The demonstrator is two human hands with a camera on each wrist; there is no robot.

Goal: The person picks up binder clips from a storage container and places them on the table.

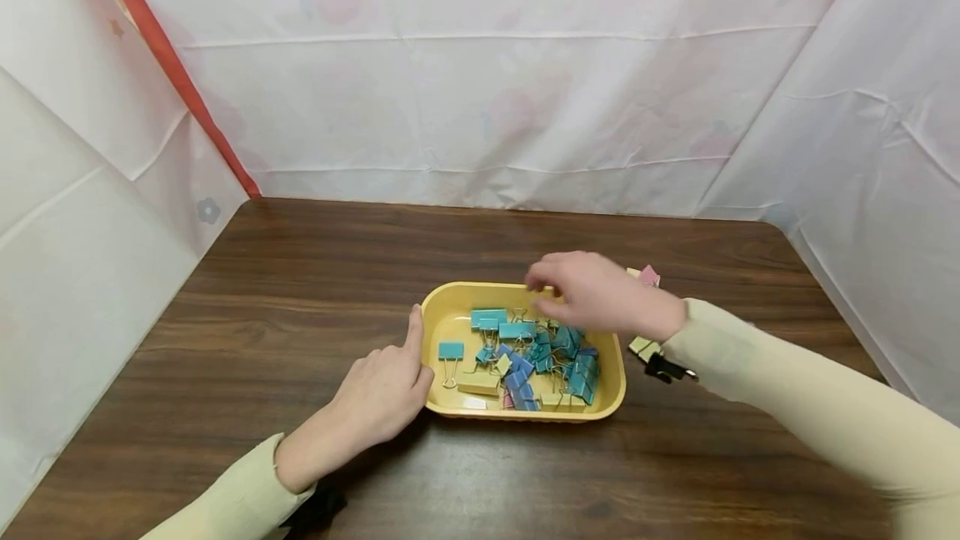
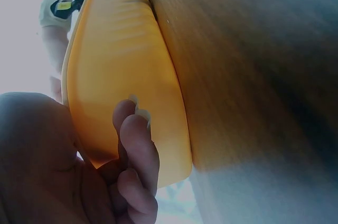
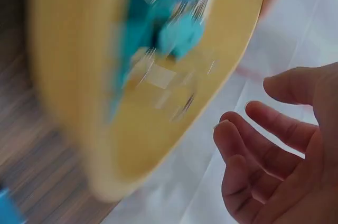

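Observation:
A yellow plastic tray [image 1: 525, 417] holds several binder clips in teal [image 1: 517, 331], blue [image 1: 521, 390] and pale yellow [image 1: 478, 383]. At its left end my left hand [image 1: 386, 386] grips the tray, the index finger along the end and the thumb at the rim. In the left wrist view, bent fingers [image 2: 140, 145] lie against the outer wall. My right hand [image 1: 581, 288], blurred, is over the back right rim with loosely bent fingers and nothing between them. The right wrist view shows the thumb [image 3: 290, 85] apart from the fingertips.
Right of the tray, partly behind the right forearm, lie a pink clip [image 1: 648, 275] and a pale yellow clip [image 1: 643, 347]. A dark wood table [image 1: 315, 273] carries everything. White curtains [image 1: 480, 107] stand around its back and sides.

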